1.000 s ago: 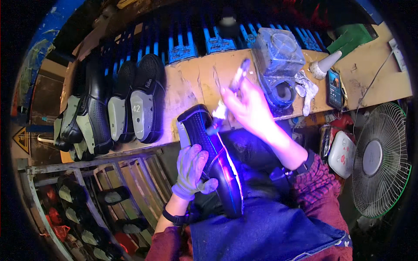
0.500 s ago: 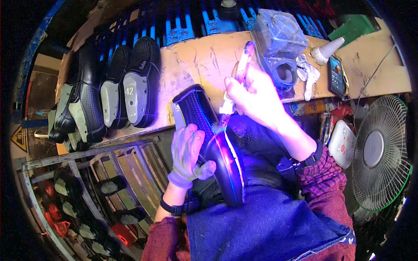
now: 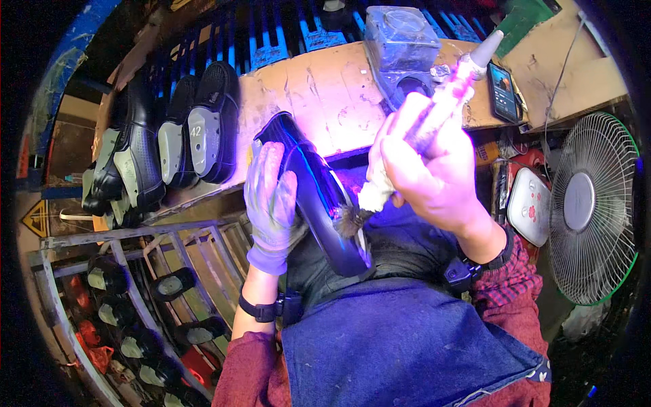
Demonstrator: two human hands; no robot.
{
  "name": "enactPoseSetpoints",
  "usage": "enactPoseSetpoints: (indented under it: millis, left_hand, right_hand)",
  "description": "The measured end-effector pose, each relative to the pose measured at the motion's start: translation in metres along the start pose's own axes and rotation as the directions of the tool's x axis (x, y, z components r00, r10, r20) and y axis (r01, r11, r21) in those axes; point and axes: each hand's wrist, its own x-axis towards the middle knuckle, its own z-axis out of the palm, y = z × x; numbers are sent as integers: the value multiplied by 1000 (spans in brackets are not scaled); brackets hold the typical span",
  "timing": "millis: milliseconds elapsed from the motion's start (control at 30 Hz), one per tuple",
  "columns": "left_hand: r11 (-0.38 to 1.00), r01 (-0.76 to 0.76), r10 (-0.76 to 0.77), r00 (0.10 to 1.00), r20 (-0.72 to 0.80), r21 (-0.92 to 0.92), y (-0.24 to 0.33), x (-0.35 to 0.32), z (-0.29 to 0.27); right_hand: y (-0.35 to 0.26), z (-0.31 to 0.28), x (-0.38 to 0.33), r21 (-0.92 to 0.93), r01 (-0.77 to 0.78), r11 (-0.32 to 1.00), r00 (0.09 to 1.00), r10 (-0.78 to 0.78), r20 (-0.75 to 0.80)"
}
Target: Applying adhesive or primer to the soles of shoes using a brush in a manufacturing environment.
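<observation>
A black shoe [image 3: 316, 201] with a glossy side lies slanted above my lap, its far end at the bench's front edge. My left hand [image 3: 270, 190], in a pale glove, is wrapped round its left side, and the thumb lies against the shoe. My bare right hand [image 3: 434, 166] grips a brush [image 3: 350, 221] by its handle, which has white wrapping near the bristles. The dark bristles touch the right side of the shoe towards its near end. The fingers partly cover the handle.
Several black shoes on grey lasts [image 3: 201, 139] stand at the bench's left. Farther right are a plastic-wrapped box [image 3: 401, 42], a grey cone [image 3: 485, 51] and a phone [image 3: 504, 93]. A slatted rack [image 3: 146, 247] holding shoes is at lower left, a fan [image 3: 583, 207] at right.
The brush has moved along the shoe towards its near end. My left hand and the shoe have shifted up and left, and the shoe has rolled a little. The view has also shifted slightly.
</observation>
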Motion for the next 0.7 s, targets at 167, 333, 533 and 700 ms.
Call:
enactPoseSetpoints:
  millis: [167, 333, 533, 700]
  left_hand:
    - [982, -185, 184, 982, -33, -25, -8, 16, -6]
    - [988, -156, 157, 987, 23, -13, 1, 29, -23]
    - [1000, -4, -3, 953, 302, 23, 37, 57, -68]
    - [752, 541, -185, 721, 668, -375, 44, 46, -65]
  right_hand:
    - [-6, -7, -5, 123, 364, 923, 925, -374, 71]
    - [-24, -25, 10, 54, 575, 816, 739, -546, 393]
    - [-23, -9, 14, 217, 503, 836, 848, -526, 61]
    - [-25, -13, 32, 145, 271, 952, 962, -274, 4]
